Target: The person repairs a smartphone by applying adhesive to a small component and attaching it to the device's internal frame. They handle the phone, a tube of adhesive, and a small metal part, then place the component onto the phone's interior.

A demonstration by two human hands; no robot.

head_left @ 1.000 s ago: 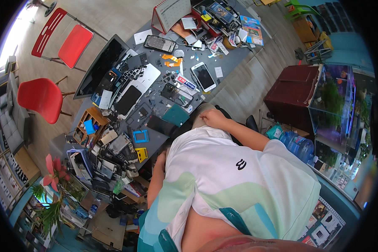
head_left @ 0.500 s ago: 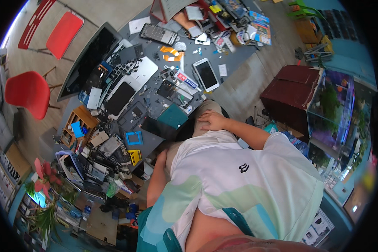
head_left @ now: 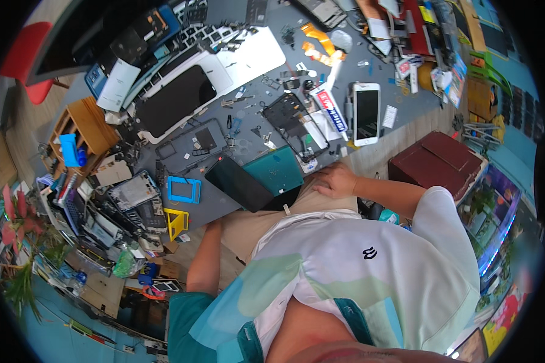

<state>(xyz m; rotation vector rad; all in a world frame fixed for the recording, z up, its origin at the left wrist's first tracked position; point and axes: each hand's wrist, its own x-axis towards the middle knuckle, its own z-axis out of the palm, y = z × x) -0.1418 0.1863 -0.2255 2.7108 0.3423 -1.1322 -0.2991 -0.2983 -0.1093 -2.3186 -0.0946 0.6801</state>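
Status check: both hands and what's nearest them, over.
Right hand flat on thigh, empty. Left hand hidden under desk edge. Nearest: teal rectangular mat, black flat phone panel. Nothing in between.

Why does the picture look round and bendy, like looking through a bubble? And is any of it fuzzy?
Head view: a fisheye lens makes it round with black corners, so the grey table edge curves. The middle is sharp, like the white phone and the right hand resting on the lap. Toward the rim things smear, like the red flowers. Light is even daylight, with soft shadows and no strong glare.
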